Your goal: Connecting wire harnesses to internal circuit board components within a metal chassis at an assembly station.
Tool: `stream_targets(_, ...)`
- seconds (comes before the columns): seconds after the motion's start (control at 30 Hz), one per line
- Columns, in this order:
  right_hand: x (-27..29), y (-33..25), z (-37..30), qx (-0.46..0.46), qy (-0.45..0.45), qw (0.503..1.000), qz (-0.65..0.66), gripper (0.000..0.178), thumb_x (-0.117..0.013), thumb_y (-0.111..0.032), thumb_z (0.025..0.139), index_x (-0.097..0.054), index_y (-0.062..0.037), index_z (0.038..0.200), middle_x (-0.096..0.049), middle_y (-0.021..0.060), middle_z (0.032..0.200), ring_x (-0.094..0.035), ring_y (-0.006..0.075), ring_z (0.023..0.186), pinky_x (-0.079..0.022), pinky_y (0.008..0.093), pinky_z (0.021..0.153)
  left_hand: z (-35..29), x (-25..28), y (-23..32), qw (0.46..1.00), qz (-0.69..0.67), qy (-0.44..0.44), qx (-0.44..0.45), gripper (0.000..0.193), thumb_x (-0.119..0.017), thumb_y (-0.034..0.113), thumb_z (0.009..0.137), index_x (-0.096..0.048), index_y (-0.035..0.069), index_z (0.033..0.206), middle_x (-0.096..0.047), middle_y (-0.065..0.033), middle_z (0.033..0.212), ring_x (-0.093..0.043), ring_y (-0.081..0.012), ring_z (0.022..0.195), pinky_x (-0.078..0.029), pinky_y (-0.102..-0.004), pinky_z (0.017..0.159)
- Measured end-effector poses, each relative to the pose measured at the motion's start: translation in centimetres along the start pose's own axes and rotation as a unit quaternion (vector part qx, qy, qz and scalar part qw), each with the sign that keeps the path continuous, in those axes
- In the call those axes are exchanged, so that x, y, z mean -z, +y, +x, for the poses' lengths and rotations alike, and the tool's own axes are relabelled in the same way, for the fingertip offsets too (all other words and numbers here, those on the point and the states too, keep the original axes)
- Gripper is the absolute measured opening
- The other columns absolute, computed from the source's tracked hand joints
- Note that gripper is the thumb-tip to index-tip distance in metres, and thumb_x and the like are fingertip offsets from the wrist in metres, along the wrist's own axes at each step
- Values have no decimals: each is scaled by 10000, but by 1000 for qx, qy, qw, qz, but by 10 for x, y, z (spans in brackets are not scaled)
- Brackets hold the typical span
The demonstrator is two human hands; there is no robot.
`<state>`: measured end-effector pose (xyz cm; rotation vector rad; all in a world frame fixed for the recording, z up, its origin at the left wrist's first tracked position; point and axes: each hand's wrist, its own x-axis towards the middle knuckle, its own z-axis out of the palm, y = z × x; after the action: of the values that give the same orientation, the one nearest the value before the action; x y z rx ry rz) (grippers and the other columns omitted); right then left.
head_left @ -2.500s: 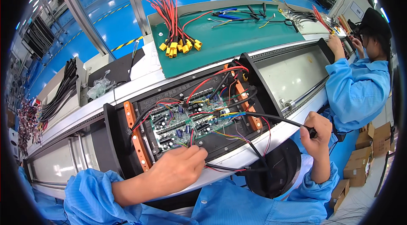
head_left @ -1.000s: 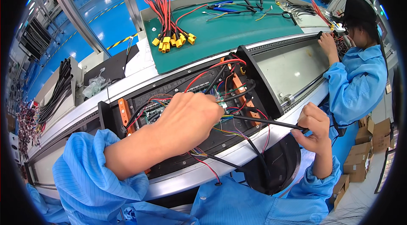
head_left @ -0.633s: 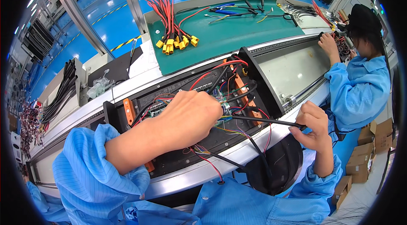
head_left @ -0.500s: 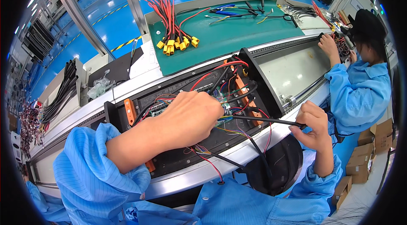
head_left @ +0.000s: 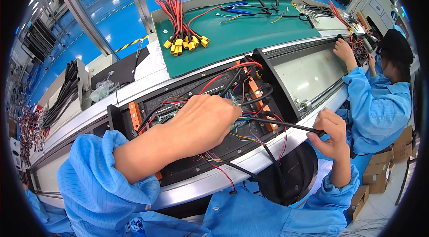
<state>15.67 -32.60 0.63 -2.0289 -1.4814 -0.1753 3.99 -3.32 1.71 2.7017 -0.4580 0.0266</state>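
My left hand (head_left: 209,118) reaches across a black open case (head_left: 192,168), knuckles up and fingers curled down at a green circuit board (head_left: 241,124). Its fingertips are hidden, and what they hold I cannot make out. Out past the case's near side, my right hand (head_left: 333,135) pinches the end of a black sleeved cable (head_left: 286,124). That cable runs taut from the board, where its thin coloured wires fan out. Thick red wires (head_left: 225,72) arch over the case's far part. Orange blocks (head_left: 135,115) sit inside at both ends.
Beyond the case, a green mat (head_left: 237,42) carries red-and-black leads with yellow connectors (head_left: 178,45) and blue-handled pliers (head_left: 239,10). Black cables hang from the near edge. A black round stool seat (head_left: 292,174) is below. At right, a co-worker (head_left: 380,89) handles wiring.
My left hand has shifted slightly to the right over the board. The right hand keeps its pinch on the cable, almost unmoved. The co-worker's head has shifted a little.
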Motion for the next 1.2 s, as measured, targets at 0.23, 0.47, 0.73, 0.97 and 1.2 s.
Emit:
stream_targets(0.23,-7,4,-3,-7,25,998,64,214,-691,-113,703,-493,-84,626,-436,30,590,-352,179,548,-321,283,541,0,-9,-3,999,28,35,-7,42,-617,-8,747,-607,5,786,-639,-102,786,-571,-292,600,-444,-361,548)
stream_targets(0.47,-12,2,-6,-1,44,995,92,218,-674,-104,688,-473,-92,604,-420,27,558,-322,176,505,-299,283,515,-5,-25,-11,990,-11,141,-18,53,-623,6,745,-619,6,797,-643,-96,734,-563,-274,544,-435,-352,509)
stream_targets(0.73,-10,-1,-3,-10,60,993,100,226,-679,-104,683,-471,-98,596,-423,25,554,-318,172,497,-292,282,507,-2,-37,-10,983,-49,176,-14,23,-603,23,751,-608,35,770,-611,-95,675,-538,-294,521,-408,-375,482)
stream_targets(0.97,0,-16,12,12,64,997,53,217,-693,-109,676,-489,-99,602,-423,18,543,-317,167,490,-285,279,495,-3,-46,-6,972,-105,207,21,70,-609,24,752,-635,31,817,-636,-100,691,-561,-298,541,-423,-358,498)
stream_targets(1.2,-2,-17,21,0,57,998,40,218,-699,-113,676,-494,-97,605,-431,19,540,-317,166,488,-281,277,489,0,-46,-12,974,-120,188,46,85,-615,27,750,-641,30,830,-647,-107,694,-557,-303,533,-427,-360,509)
